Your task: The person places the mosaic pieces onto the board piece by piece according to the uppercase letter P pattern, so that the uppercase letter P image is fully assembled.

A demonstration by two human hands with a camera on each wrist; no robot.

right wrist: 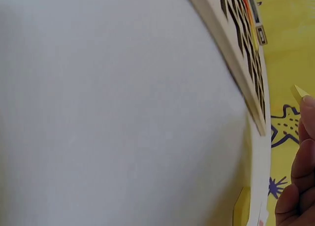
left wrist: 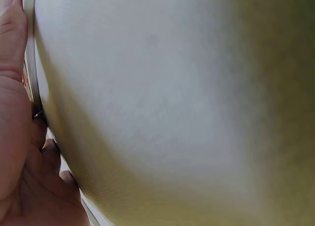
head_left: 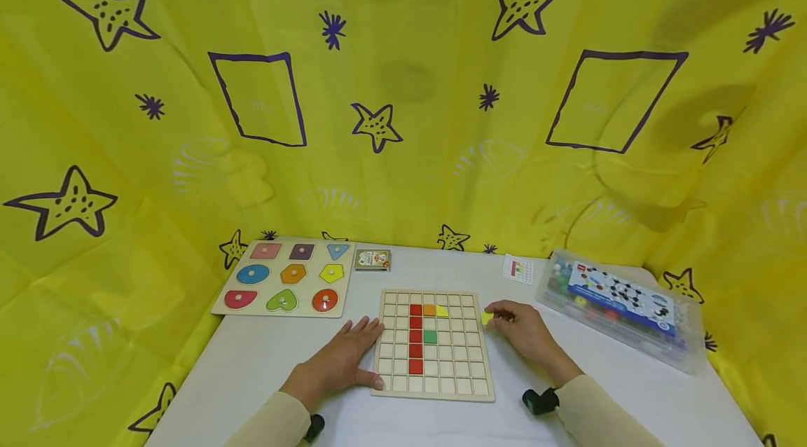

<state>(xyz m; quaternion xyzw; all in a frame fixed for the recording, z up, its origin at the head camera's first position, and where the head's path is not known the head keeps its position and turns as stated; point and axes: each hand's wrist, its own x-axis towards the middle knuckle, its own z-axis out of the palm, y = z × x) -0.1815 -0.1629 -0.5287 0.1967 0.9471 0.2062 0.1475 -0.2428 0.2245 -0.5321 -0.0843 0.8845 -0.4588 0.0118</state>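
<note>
Two hands: my right hand (head_left: 526, 331) pinches a small yellow square tile (head_left: 487, 318) at the wooden grid board's (head_left: 435, 391) three o'clock; my left hand (head_left: 343, 359) lies flat, fingers relaxed, at nine.

yellow tile (head_left: 487, 318), star-patterned yellow cloth (head_left: 403, 83)

Playroom: star-print yellow backdrop (head_left: 403, 83), shape puzzle (head_left: 286, 279).

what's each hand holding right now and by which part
The right hand pinches a small yellow tile by its edge at the fingertips. The left hand holds nothing; it rests flat against the left edge of the wooden grid board.
</note>
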